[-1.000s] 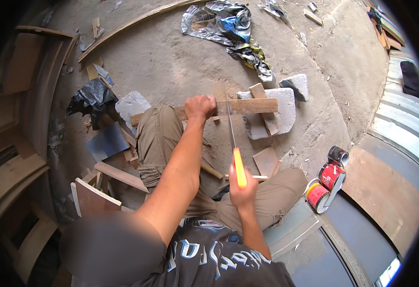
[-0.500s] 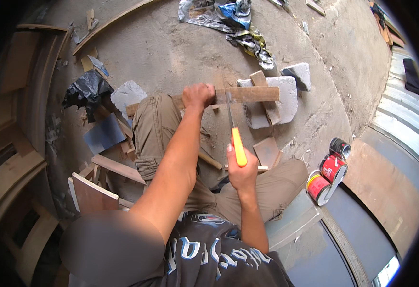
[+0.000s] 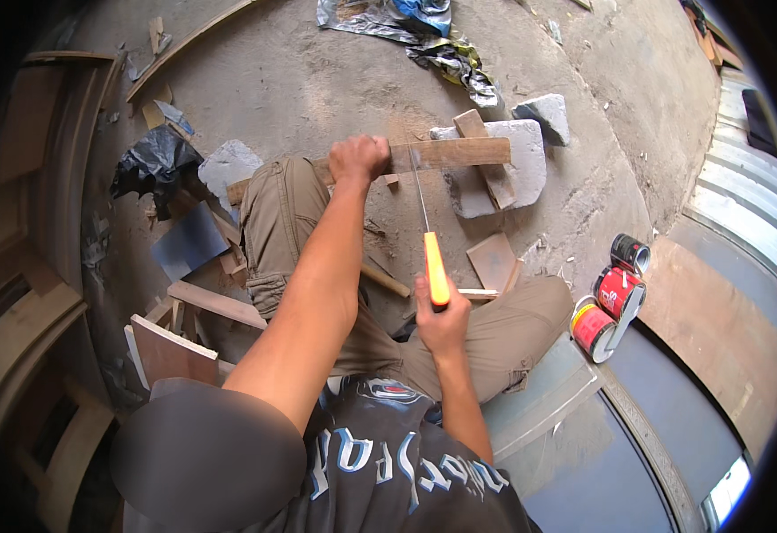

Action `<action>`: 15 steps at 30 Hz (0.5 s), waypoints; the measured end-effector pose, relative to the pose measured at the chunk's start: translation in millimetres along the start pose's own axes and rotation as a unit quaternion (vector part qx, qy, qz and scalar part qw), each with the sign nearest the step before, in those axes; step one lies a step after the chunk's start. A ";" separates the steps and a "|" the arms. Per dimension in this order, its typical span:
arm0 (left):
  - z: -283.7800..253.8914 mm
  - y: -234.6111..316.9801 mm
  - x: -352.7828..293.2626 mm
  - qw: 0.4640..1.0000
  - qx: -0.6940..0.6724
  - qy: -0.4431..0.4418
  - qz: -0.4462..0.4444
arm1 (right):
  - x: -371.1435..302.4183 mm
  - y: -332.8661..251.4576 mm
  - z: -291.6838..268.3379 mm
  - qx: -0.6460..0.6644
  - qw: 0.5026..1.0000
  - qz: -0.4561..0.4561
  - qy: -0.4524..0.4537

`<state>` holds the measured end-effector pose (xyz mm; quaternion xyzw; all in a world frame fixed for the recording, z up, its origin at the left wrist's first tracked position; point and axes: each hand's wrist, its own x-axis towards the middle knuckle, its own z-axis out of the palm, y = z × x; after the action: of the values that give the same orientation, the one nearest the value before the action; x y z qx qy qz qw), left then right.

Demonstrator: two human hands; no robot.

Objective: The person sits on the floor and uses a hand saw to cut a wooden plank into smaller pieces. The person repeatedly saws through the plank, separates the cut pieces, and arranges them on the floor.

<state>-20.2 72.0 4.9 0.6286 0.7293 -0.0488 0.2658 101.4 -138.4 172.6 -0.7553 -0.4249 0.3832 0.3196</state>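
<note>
A narrow wooden board (image 3: 459, 153) lies crosswise in front of me, its right end resting over a wood block (image 3: 493, 178) on a pale concrete block (image 3: 526, 173). My left hand (image 3: 359, 158) is closed round the board just left of the cut and presses it by my knee. In my right hand (image 3: 443, 322) is the yellow-orange handle of a handsaw (image 3: 436, 266). Its thin blade reaches forward to the board and crosses it a little right of my left fingers. My right thumb lies along the handle.
A second concrete chunk (image 3: 544, 118) sits beyond the block. Several cans (image 3: 594, 330) stand at my right by flat panels (image 3: 664, 417). Black plastic (image 3: 158, 164), a grey-blue board (image 3: 190, 242) and wood scraps (image 3: 215, 305) lie at my left. Crumpled plastic sheeting (image 3: 459, 67) is ahead.
The saw and my right hand have drawn back slightly relative to the board. My left hand keeps its hold. The whole view has shifted a little.
</note>
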 end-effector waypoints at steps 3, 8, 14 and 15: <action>-1.8 -1.2 6.2 1.000 -0.001 0.012 0.002 | -9.7 -9.7 -5.4 0.009 1.000 0.006 0.002; -5.0 1.3 2.2 1.000 -0.017 0.017 0.016 | -8.6 -16.6 -18.1 0.004 1.000 0.019 0.017; -2.6 -1.5 4.8 0.999 -0.027 0.019 0.006 | 3.9 -15.5 -3.2 -0.013 1.000 0.006 0.009; -6.6 -1.6 8.8 0.999 -0.028 0.022 0.004 | -19.9 -24.0 -19.3 0.002 1.000 0.005 0.011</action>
<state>-24.5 82.2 6.1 0.6251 0.7332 -0.0133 0.2673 101.4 -148.6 207.8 -0.7610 -0.4166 0.3774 0.3239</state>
